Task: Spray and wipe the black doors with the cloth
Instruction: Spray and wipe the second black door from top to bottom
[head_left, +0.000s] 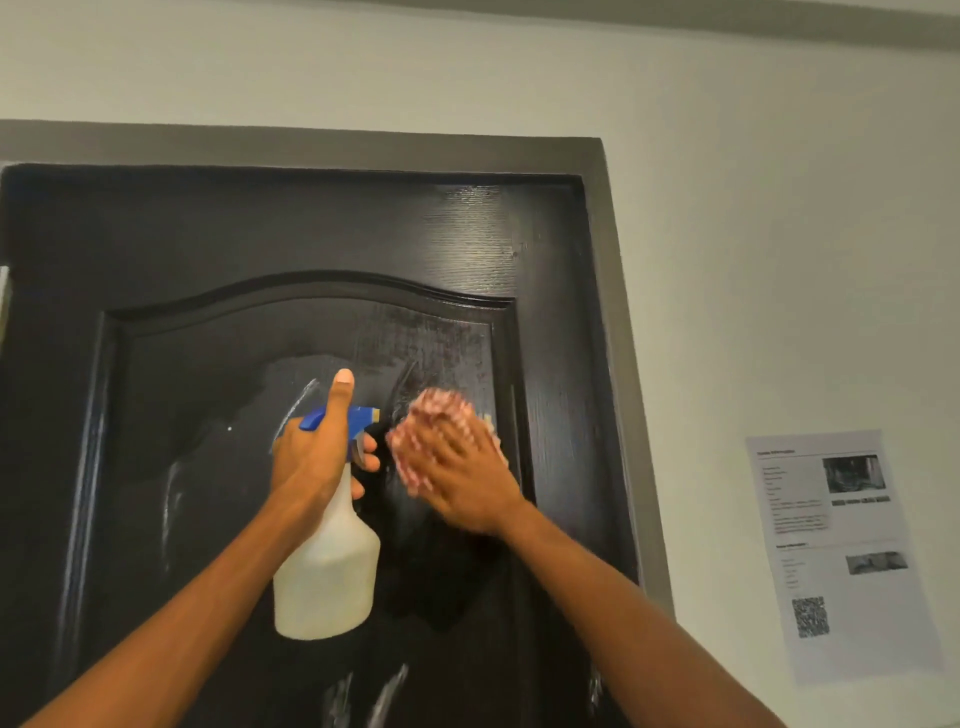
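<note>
A glossy black door (218, 249) with an arched raised panel fills the left and middle of the head view. My left hand (311, 457) grips the neck of a white spray bottle (327, 577) with a blue trigger head, thumb raised, nozzle pointing right. My right hand (467, 478) presses a red-and-white checked cloth (436, 415) flat against the panel's right side; hand and cloth are blurred by motion. Wet streaks and a damp patch show on the panel around both hands.
A grey door frame (608, 270) borders the door at the top and right. The white wall (779, 260) to the right carries a printed paper sheet (852, 556) with a QR code.
</note>
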